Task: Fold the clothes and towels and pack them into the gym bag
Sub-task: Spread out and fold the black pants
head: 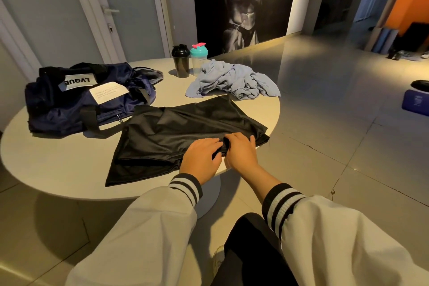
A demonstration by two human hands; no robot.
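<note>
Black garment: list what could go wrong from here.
1. The left hand and right hand pinch the black garment at the near edge of the table, where a corner overhangs; the shiny fabric may slide to the floor.
2. The blue cloth lies crumpled just beyond it, with a black bottle and a clear bottle behind; a wide fold could drag or tip them.

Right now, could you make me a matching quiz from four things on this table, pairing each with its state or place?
1 gym bag
2 black garment
3 light blue cloth
4 black shaker bottle

A crumpled, far right
B standing upright
C spread out, near edge
D slumped at left

Pairs: 1-D, 2-C, 3-A, 4-B
</note>
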